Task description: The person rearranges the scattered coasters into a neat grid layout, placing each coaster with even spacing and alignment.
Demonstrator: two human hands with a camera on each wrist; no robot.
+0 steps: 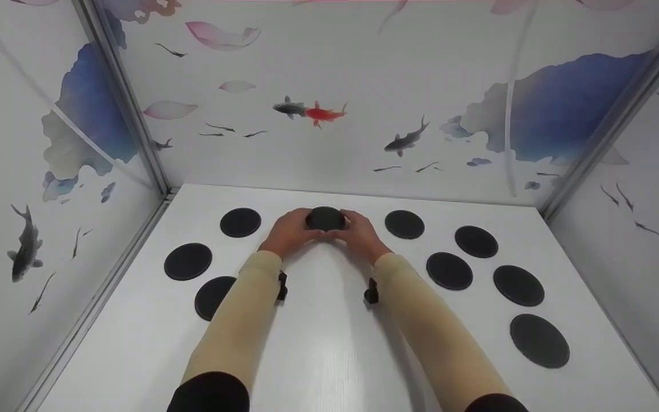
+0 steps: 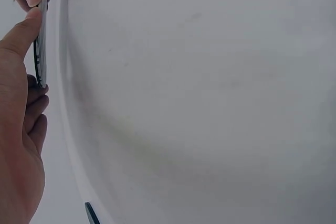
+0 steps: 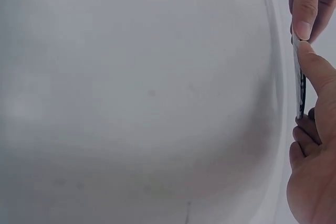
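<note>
The black disc (image 1: 325,219) is sitting in both my hands at once, near the middle of the far edge of the white table (image 1: 318,355). My left grip (image 1: 287,233) is pinching its left side and my right grip (image 1: 364,233) is pinching its right side, with my thumbs meeting tip to tip at the near rim and my other fingers curling round from the outer sides. In the wrist views I am seeing the disc edge-on, thin, black along one side and paler along the other; whether it is touching the table, I cannot tell. To my left, three more dark discs are lying flat: one near the far edge (image 1: 240,222), one nearer and farther out (image 1: 188,261), and one partly hidden (image 1: 209,296) behind my cream left sleeve (image 1: 238,320). To my right, five others are lying apart from one another, the leftmost (image 1: 404,224) near the far edge and the nearest (image 1: 539,341) close to the table's right side. Beyond my hands, a white back wall (image 1: 329,163) is showing painted fish, a red one (image 1: 325,114) among them, and a large blue patch (image 1: 570,109).
</note>
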